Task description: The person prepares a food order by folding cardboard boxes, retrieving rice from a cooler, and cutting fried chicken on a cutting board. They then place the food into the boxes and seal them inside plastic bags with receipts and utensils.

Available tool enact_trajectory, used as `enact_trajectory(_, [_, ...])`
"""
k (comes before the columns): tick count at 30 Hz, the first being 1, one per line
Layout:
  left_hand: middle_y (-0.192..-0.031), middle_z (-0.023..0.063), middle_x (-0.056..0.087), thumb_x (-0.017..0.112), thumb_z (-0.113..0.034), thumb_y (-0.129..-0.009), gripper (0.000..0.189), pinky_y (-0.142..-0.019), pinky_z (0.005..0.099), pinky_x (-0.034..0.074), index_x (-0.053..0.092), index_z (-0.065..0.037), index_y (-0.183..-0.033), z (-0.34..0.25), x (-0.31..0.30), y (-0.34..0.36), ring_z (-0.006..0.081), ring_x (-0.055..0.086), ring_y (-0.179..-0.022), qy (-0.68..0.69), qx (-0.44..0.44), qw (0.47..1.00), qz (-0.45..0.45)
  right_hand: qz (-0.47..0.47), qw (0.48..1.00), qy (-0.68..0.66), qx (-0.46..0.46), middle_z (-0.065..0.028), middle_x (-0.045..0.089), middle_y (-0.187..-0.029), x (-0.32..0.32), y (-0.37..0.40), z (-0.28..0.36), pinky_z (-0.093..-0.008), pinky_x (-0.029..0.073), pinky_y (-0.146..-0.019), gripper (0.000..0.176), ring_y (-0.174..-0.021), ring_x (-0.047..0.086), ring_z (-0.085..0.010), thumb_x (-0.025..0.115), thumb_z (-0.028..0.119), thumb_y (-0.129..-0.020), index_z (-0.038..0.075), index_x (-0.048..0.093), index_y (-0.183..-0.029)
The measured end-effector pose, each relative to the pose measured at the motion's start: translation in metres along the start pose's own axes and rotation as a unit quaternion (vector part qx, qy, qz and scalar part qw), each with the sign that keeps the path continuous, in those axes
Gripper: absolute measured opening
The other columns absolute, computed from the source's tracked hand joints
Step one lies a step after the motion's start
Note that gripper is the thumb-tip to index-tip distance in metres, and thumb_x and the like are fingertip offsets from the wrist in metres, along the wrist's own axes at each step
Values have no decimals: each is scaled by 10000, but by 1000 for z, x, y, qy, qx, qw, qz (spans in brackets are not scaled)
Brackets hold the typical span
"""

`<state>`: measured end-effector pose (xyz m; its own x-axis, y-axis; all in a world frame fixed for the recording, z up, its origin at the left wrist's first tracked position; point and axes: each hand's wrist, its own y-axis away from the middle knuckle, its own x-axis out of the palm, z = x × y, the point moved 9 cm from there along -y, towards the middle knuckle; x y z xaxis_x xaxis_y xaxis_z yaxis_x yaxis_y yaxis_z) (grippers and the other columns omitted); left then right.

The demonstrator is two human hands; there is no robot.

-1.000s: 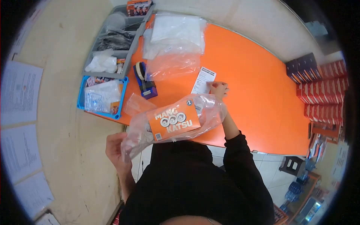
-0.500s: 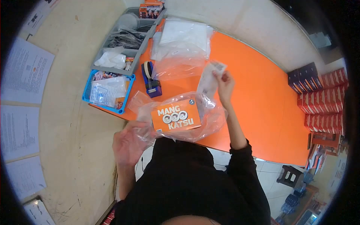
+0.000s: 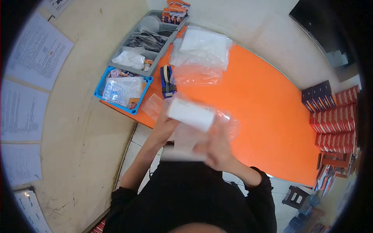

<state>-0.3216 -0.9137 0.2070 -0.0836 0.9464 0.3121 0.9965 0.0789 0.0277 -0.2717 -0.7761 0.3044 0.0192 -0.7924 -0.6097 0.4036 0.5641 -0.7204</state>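
Observation:
A white-faced block (image 3: pixel 190 113), which looks like the box turned so its orange printed top is hidden, is tilted up above the near edge of the table. Clear plastic bag (image 3: pixel 231 123) film lies around it. My left hand (image 3: pixel 168 123) is closed on its left end, fingers partly hidden behind it. Beside its lower right is my right hand (image 3: pixel 217 149), smeared by motion, with its fingers closed on a pale paper slip (image 3: pixel 182 153) that hangs blurred below the box.
A tape dispenser (image 3: pixel 168 83) stands behind the box. Stacked clear plastic bags (image 3: pixel 204 46) lie at the back. On the left are a blue basket (image 3: pixel 99 87) and a grey divided tray (image 3: pixel 157 58). Red boxes (image 3: pixel 334 120) are stacked at the right.
The box has gone from lying orange side up to tilted with a white face showing. My left hand has moved up onto it; my right hand has brought the slip down towards my body.

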Motion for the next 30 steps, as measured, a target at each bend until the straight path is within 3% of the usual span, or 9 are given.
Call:
enact_trajectory(4, [-1083,23,562,592,-97,-853,296,-850,268,435,576,3,-1131,18,3,23,107,538,-993,-32,-83,992,90,-83,965,-15,249,-124,635,-1005,-9,-24,-65,-407,448,-903,233,-957,624,-266,683,71,-764,54,579,-971])
enact_trajectory(6, [-1077,13,558,581,-121,-869,324,-843,269,442,549,-2,-1169,24,-1,29,102,539,-992,-26,-87,994,65,-31,765,-448,463,-98,627,-998,45,-4,-99,-361,495,-810,190,-926,623,-248,634,39,-834,3,558,-1005])
enact_trajectory(10, [-1206,94,533,550,-108,-875,382,-771,264,478,477,5,-1233,13,-36,38,124,541,-1035,61,-43,995,-61,-358,823,-348,269,-119,628,-1000,-14,-23,-94,-304,509,-776,209,-908,628,-206,562,-31,-853,-41,515,-1056])
enact_trajectory(14, [-1216,90,478,532,-80,-875,458,-645,237,453,367,1,-1295,-40,-53,55,106,530,-943,-38,92,982,-163,42,987,-153,39,-146,647,-957,36,-13,-47,-360,476,-823,232,-917,630,-271,554,27,-865,-30,547,-1090])
enact_trajectory(16, [-1266,95,431,528,-73,-880,466,-762,268,450,352,-11,-1307,-38,-59,59,140,489,-1052,-59,84,983,-151,273,858,-325,290,-168,636,-953,111,55,-70,-375,454,-829,266,-918,615,-290,568,47,-848,-27,557,-1104])
enact_trajectory(20, [-1336,93,370,555,-11,-846,528,-872,314,462,330,-22,-1324,-30,-44,61,166,397,-1217,-44,36,994,-94,262,746,-451,414,-227,586,-1009,155,111,-82,-393,458,-781,295,-874,594,-354,577,59,-833,-32,546,-1112])
enact_trajectory(23, [-1372,97,340,595,26,-811,597,-861,317,470,317,-27,-1336,-49,-28,55,164,406,-1220,-43,92,994,-41,78,927,-28,366,-257,488,-1093,130,91,-127,-483,362,-917,432,-1084,445,-387,630,114,-804,14,478,-1196])
enact_trajectory(27, [-1404,121,299,749,-128,-736,794,-905,366,450,271,-29,-1363,-56,-86,57,212,404,-1235,-258,-45,963,-66,136,912,91,375,-223,450,-1248,121,98,-133,-499,378,-951,513,-1156,431,-410,601,144,-811,59,425,-1285])
enact_trajectory(30, [-1434,145,247,864,-315,-567,1100,-980,423,380,205,-39,-1403,-68,-82,54,257,387,-1255,-506,108,856,-26,298,943,44,140,-164,361,-1383,146,102,-102,-548,250,-1050,594,-1275,340,-387,593,215,-806,131,367,-1348])
